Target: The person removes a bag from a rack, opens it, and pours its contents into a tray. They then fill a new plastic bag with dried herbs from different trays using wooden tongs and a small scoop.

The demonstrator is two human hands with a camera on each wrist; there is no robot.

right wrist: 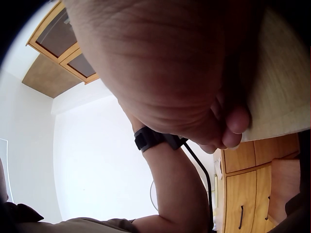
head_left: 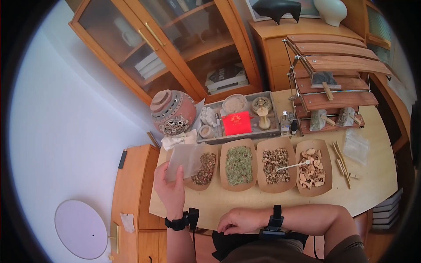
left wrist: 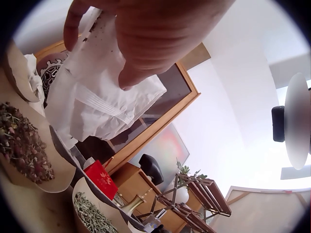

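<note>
My left hand (head_left: 171, 188) pinches a translucent white pouch (head_left: 185, 158) between thumb and fingers, holding it up over the left end of the table. In the left wrist view, the pouch (left wrist: 92, 92) has fine pleated lines across it and a few dark specks near the fingers. It partly covers a paper tray of dried reddish-brown buds (head_left: 205, 170). Beside that tray stand others with green dried herb (head_left: 239, 164), mixed brown pieces (head_left: 274, 166) and pale dried slices (head_left: 312, 168). My right hand (head_left: 241, 220) rests at the table's front edge, fingers loosely curled, holding nothing.
A small white spoon (head_left: 294, 165) lies across the two right trays. Behind are a grey tray (head_left: 210, 140) with a red packet (head_left: 237, 123), a clay jar (head_left: 173, 113), and a wooden rack (head_left: 333, 101) with clipped pouches. Tongs (head_left: 342, 165) and clear bags (head_left: 356, 147) lie at right.
</note>
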